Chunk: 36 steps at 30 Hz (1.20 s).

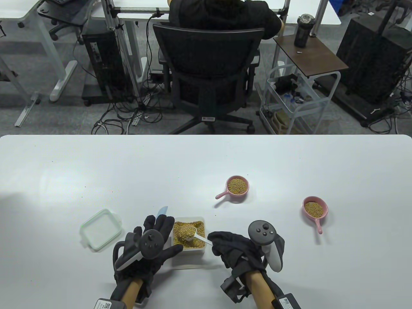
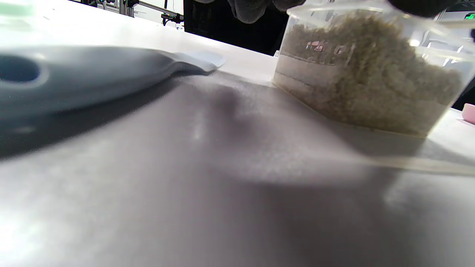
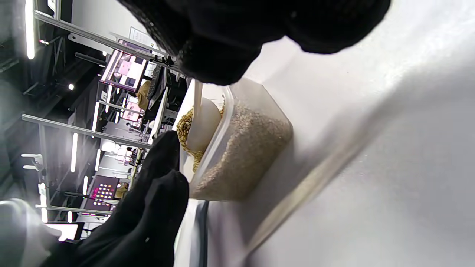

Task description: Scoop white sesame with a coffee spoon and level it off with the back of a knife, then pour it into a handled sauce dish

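A clear box of sesame (image 1: 189,237) stands near the table's front edge. My right hand (image 1: 222,245) pinches the handle of a white coffee spoon (image 1: 193,235), whose bowl is heaped with sesame just above the box; the spoon (image 3: 202,126) shows there too. My left hand (image 1: 160,232) lies flat with its fingers spread against the box's left side, thumb at the front rim. Under it lies a knife (image 1: 162,211) on the table, only its pale blade tip showing; the knife (image 2: 92,78) lies loose beside the box (image 2: 371,74). Two pink handled sauce dishes (image 1: 237,186) (image 1: 314,209) hold sesame.
The box's clear lid (image 1: 101,229) lies on the table to the left of my left hand. Beyond the table's far edge a person sits on an office chair (image 1: 209,74), with a small cart (image 1: 296,99) to its right.
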Each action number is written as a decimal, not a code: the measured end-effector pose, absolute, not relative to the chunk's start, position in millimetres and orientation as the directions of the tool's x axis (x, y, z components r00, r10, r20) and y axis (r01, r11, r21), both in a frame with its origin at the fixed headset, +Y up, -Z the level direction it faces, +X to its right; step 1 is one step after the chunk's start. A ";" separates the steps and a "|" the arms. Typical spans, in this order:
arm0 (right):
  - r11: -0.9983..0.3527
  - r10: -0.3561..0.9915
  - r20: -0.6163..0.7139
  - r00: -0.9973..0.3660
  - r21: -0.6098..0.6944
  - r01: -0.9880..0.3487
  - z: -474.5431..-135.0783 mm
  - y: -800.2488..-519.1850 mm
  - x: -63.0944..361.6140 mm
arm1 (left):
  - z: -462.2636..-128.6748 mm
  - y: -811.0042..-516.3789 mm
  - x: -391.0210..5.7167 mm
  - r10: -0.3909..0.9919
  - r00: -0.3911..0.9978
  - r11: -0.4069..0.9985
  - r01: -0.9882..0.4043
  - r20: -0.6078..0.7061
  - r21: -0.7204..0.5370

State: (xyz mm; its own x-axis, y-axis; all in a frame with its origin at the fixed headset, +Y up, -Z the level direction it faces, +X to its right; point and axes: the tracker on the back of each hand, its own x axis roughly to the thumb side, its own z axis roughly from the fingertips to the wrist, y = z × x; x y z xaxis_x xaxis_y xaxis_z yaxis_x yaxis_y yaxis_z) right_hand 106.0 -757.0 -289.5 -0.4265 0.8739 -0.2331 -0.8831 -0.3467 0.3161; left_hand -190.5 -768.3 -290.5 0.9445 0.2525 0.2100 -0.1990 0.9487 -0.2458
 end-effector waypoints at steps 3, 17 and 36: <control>-0.345 0.876 -0.232 -0.423 0.310 -0.886 -288.7 -756.5 107.5 | -290.3 -768.5 -190.6 0.256 0.944 0.948 -0.202 0.209 -0.248; -0.359 0.875 -0.217 -0.432 0.305 -0.882 -288.4 -756.4 108.6 | -287.2 -754.7 -211.8 0.308 0.946 0.945 -0.290 0.105 -0.154; -0.384 0.874 -0.196 -0.446 0.287 -0.878 -287.8 -755.6 111.2 | -293.7 -763.3 -212.5 -0.136 0.983 0.887 0.064 -0.126 -0.458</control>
